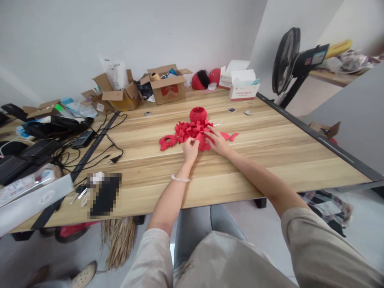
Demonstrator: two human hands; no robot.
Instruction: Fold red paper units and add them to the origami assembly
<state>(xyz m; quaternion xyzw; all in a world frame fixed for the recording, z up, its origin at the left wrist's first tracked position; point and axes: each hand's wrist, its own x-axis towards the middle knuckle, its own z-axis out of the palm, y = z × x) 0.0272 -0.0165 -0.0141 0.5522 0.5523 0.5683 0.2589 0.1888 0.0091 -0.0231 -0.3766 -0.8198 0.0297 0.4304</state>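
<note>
While the left hand (pixel 191 151) pinched red paper (pixel 202 141) at the frame's centre, the right hand (pixel 219 143) curved half-open over its right side, any grip unclear; light, even pressure seemed best for keeping edges crisp.

Looked fairly bright and evenly lit, from a source impossible to place. Cast only soft, faint shadows on the tabletop (pixel 144 160) and dimmed beneath its left side. Washed the floor (pixel 363 228) pale toward the lower right. Merged the red pieces (pixel 190 130) partly, blurring fine detail. Stretched the right sleeve (pixel 324 244) toward the corner and softened the clutter (pixel 360 62) at the far right. Broke into coarse square blocks over a dark item (pixel 105 196), front left.
</note>
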